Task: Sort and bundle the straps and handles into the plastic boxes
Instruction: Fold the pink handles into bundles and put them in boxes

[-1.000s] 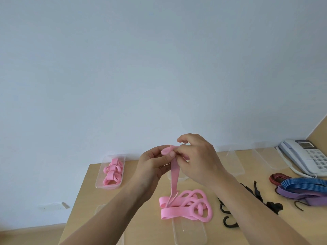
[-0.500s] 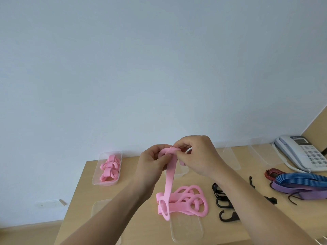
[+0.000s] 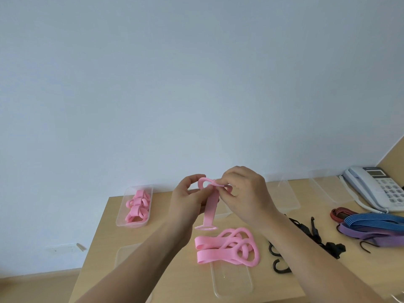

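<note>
The person is holding both hands up over the middle of the bench, close together. The left hand is pinching a pink strap between thumb and fingers, just under a small loop folded at its top. The right hand is pinching the folded-over end of that loop, with its fingers curled in. The rest of the strap is hanging straight down between the wrists, and its lower end is dangling just beyond a pile of loose pink straps.

That pile is lying tangled below the hands, toward the front edge. Its near side is overlapping the rim of a clear front box, which is sitting at the front edge. Near the far left corner, a left box is holding several rolled pink bundles. Along the far edge, behind the right hand, what seem to be two more far boxes are showing only faintly.

Toward the right edge, black hooks and a black strap are lying beside the right forearm, which is partly hiding them. Farther right, a red strap, a blue strap and a purple strap are lying bunched together and touching. A phone is sitting at the far right corner.
</note>
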### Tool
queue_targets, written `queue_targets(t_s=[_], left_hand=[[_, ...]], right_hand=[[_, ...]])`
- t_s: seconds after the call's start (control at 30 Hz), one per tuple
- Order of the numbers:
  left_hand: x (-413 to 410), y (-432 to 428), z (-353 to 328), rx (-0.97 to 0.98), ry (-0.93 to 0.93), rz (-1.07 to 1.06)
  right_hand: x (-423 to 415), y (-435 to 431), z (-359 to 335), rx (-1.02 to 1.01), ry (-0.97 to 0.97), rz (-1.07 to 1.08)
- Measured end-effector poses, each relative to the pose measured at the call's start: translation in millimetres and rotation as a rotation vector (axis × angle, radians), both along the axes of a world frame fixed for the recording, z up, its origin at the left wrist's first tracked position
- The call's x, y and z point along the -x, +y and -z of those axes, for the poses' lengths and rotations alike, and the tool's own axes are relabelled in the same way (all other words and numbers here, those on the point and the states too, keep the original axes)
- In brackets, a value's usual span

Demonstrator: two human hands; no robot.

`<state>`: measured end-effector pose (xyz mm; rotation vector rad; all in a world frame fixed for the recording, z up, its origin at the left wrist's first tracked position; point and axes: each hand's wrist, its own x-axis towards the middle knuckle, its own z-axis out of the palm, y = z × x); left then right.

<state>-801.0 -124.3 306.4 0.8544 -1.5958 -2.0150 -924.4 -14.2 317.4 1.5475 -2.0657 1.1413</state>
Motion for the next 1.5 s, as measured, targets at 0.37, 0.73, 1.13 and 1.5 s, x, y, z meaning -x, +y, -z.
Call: queue_targets(t_s=[0.37,0.73,1.13,1.5], left_hand=[[-4,1,1,-0.004,0.050,0.044],[-9,2,8,0.006,0.082,0.053],[-6,8,17,0.143,-0.052,0.023],[-11,9,11,0.134,-0.075,0.058]], right_hand=[[-1,-2,9,0.072,0.167,-0.024],[-9,7,2,-0.041,-0.018,-0.063],[-11,11,-4,-0.244,-0.402,0.044],[-12,11,-3,-0.132,-0.333,0.083]])
